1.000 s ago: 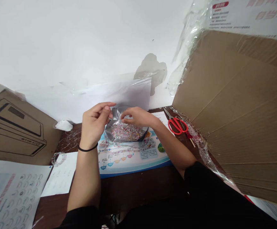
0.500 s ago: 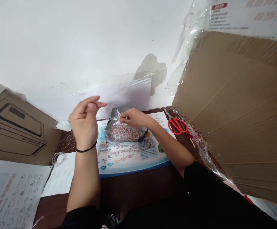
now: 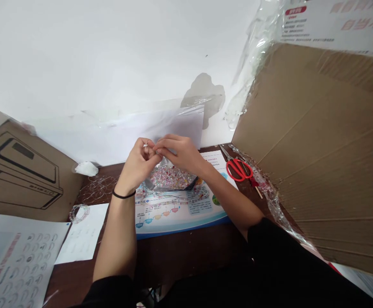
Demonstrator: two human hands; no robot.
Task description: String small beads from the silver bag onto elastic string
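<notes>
Just above an open grey plastic bag of small multicoloured beads, my two hands meet fingertip to fingertip. My left hand, with a black band at its wrist, is closed in a pinch. Against it, my right hand pinches with thumb and index finger. What lies between the fingers is too small to make out. The bag rests on a printed sheet. Strung beads lie across the sheet in front of the bag, and a few more beads lie to its right.
Red-handled scissors lie at the right beside a large cardboard box. On the left are a tangle of clear thread, a ring of pink beads on white paper, a white wad and another box.
My left hand has come down and right from its raised place and now touches my right hand. My right hand has lifted slightly from the beads.
</notes>
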